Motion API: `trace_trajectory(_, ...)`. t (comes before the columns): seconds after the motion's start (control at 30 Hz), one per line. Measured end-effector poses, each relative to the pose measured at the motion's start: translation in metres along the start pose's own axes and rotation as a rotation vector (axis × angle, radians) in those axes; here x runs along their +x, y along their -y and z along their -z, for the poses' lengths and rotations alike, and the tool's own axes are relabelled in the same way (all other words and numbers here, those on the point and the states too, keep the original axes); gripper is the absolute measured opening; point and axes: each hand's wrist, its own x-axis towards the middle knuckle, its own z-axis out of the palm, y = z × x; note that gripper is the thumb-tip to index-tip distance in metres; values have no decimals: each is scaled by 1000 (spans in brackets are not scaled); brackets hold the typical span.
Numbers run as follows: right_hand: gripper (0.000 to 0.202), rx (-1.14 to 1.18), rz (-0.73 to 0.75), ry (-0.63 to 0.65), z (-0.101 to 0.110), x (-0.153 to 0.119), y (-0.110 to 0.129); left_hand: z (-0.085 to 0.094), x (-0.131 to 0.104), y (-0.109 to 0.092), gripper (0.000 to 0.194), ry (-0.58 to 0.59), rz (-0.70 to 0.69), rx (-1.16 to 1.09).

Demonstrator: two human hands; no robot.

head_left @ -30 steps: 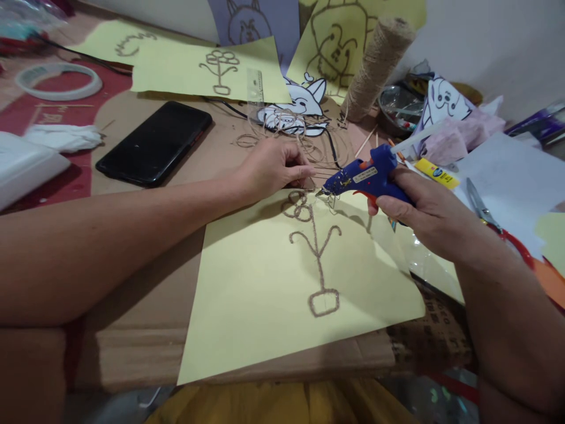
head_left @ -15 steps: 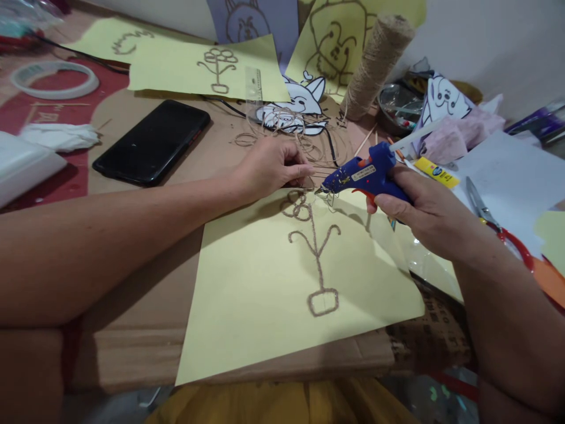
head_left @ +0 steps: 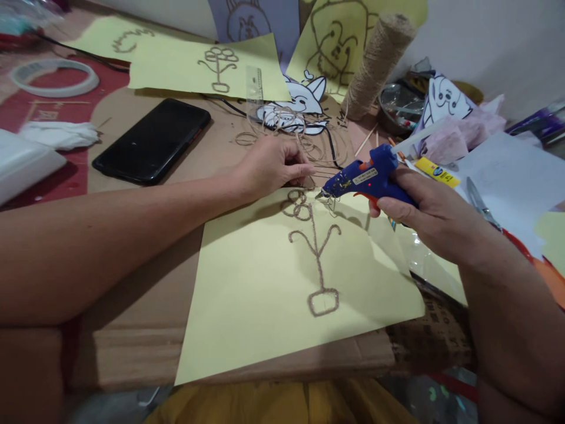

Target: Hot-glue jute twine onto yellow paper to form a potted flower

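Note:
A yellow sheet of paper (head_left: 247, 294) lies in front of me, bearing a potted flower outlined in brown twine (head_left: 318, 265). At the sheet's top edge, my left hand (head_left: 280, 168) pinches a strand of twine between thumb and fingers. My right hand (head_left: 408, 197) is wrapped round a blue hot glue gun (head_left: 368, 176), its index finger at the orange trigger. The gun's nozzle points down-left at the paper, just right of the twine petals and close to my left fingertips. Whether the tip touches the paper is hard to tell.
Loose twine (head_left: 304, 138) lies behind my left hand, near an upright twine spool (head_left: 379, 65). A black phone (head_left: 152, 141) and a tape roll (head_left: 55, 78) are on the left. Scissors (head_left: 483, 203) and a yellow glue packet (head_left: 436, 172) lie right. Finished yellow sheets (head_left: 172, 70) stand behind.
The glue gun in my right hand has shifted very slightly, its nozzle a little lower toward the paper. My left hand stays almost in place.

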Motion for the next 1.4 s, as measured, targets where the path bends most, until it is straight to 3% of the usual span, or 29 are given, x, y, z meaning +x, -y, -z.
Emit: trace_trajectory(1.4, 42, 5, -14, -51, -4, 3, -3, -1, 1, -2, 20, 32, 30, -37)
